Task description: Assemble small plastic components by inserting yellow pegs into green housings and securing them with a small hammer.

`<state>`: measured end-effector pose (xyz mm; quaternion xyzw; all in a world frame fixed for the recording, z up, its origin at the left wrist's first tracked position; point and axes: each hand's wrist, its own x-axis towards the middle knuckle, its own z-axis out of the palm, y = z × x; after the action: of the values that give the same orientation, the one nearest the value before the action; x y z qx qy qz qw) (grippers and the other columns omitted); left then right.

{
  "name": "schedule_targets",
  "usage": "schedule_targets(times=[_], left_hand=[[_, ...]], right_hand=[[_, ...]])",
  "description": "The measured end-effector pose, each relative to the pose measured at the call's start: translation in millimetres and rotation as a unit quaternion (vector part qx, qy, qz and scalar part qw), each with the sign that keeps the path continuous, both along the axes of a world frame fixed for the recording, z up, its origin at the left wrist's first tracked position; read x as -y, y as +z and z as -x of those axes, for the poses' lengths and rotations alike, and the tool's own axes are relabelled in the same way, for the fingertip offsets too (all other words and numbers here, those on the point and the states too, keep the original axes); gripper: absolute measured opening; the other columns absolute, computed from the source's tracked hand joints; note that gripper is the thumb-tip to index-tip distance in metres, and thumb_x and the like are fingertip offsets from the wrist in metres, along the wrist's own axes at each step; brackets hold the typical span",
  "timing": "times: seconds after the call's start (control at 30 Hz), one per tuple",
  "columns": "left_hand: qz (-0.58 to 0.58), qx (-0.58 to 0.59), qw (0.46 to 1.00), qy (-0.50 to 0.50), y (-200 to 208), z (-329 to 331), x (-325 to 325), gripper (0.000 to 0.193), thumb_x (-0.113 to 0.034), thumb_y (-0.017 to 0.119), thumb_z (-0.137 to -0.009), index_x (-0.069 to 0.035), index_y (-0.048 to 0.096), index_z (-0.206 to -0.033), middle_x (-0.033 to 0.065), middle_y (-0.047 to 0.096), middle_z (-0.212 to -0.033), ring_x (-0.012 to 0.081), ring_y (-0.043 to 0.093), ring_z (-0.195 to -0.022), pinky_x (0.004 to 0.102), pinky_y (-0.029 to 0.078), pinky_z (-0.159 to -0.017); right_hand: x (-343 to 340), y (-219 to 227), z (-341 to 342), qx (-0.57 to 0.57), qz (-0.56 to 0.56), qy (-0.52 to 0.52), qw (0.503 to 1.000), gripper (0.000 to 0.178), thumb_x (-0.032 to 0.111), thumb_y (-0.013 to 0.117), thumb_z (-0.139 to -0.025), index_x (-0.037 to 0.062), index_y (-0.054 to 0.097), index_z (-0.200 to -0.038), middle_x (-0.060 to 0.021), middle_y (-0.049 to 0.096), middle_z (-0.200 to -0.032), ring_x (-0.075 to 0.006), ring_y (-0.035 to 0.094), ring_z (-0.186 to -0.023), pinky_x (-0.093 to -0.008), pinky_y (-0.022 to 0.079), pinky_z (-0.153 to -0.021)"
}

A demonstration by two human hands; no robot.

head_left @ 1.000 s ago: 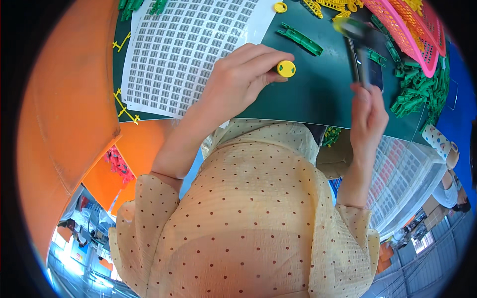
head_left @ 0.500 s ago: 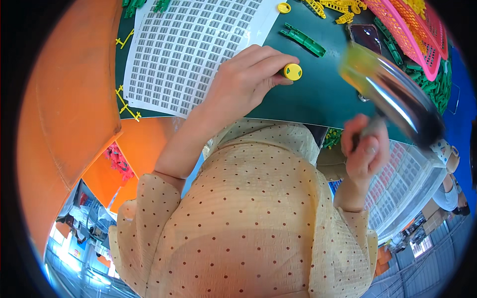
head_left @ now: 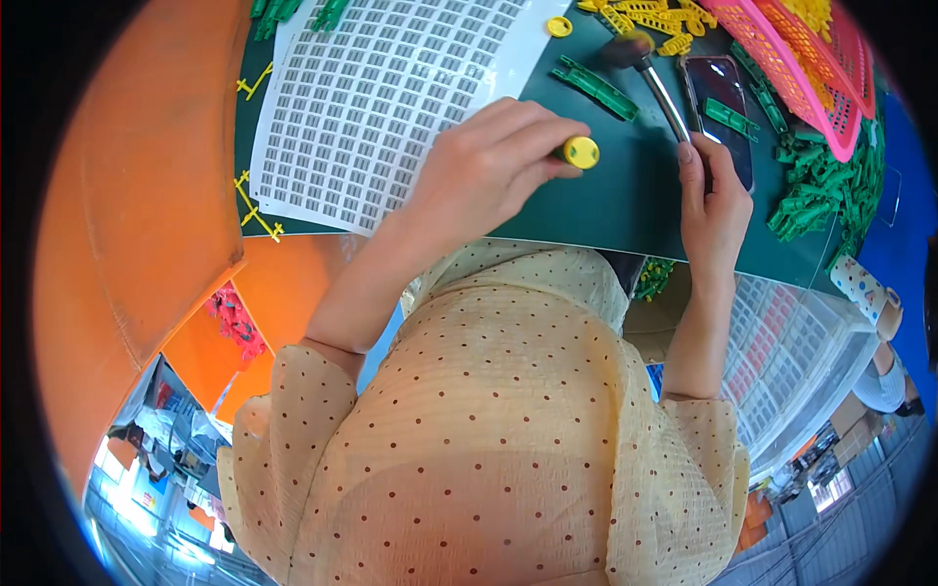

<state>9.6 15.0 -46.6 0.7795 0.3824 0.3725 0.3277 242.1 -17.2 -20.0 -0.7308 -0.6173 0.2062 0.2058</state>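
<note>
My left hand (head_left: 489,161) is closed round a small green plastic piece topped by a round yellow cap (head_left: 583,152); most of the green part is hidden by my fingers. It is held at the table's near side, beside the sheet of labels. My right hand (head_left: 716,200) grips the lower end of a hammer (head_left: 664,96) with a shiny metal shaft. The hammer's dark head (head_left: 628,49) is over the far part of the table, away from the yellow cap. A green half-shell piece (head_left: 596,88) lies between the capped piece and the hammer head.
The white label sheet (head_left: 371,107) covers the table's left. A phone (head_left: 718,83) with a green piece (head_left: 730,118) on it lies at right. Beyond are yellow parts (head_left: 660,18), a pink basket (head_left: 782,59), a heap of green pieces (head_left: 831,186) and a yellow disc (head_left: 559,26).
My right hand has moved forward with the hammer, whose head went from raised near the camera down toward the far table. My left hand still holds the capped piece, slightly lower in view.
</note>
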Motion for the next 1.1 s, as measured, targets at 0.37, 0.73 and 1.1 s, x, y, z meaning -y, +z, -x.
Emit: schedule_targets(times=[0.37, 0.73, 1.1], left_hand=[[-0.047, 0.012, 0.996, -0.073, 10, -30, 8, 0.029, -0.026, 0.076, -0.069, -0.007, 0.063, -0.086, 0.0037, 0.056, -0.078, 0.0222, 0.057, -0.074, 0.0326, 0.047, -0.065], [0.024, 0.014, 0.998, -0.051, 13, 10, -8, 0.028, -0.010, 0.077, -0.071, -0.004, 0.069, -0.098, 0.0080, 0.066, -0.088, 0.0236, 0.062, -0.078, 0.0313, 0.050, -0.066], [-0.128, -0.336, 0.883, 0.301, -1, 115, -90, 0.030, -0.021, 0.070, -0.081, -0.009, 0.066, -0.108, 0.0051, 0.064, -0.097, 0.0265, 0.059, -0.090, 0.0381, 0.049, -0.075]], right_hand=[[24, 22, 23, -0.147, -0.062, 0.133, 0.978, 0.021, 0.008, 0.068, -0.083, 0.0016, 0.063, -0.102, -0.0045, 0.060, -0.085, -0.0097, 0.052, -0.068, -0.0225, 0.041, -0.058], [155, 16, -144, 0.229, 0.103, -0.323, 0.913, 0.039, 0.039, 0.061, -0.088, 0.0008, 0.065, -0.097, -0.0097, 0.061, -0.066, -0.0184, 0.055, -0.060, -0.0358, 0.043, -0.058], [44, 20, -72, 0.069, -0.007, -0.169, 0.983, 0.026, 0.020, 0.061, -0.094, 0.0057, 0.065, -0.115, 0.0037, 0.044, -0.064, -0.0051, 0.036, -0.059, -0.0213, 0.031, -0.052]])
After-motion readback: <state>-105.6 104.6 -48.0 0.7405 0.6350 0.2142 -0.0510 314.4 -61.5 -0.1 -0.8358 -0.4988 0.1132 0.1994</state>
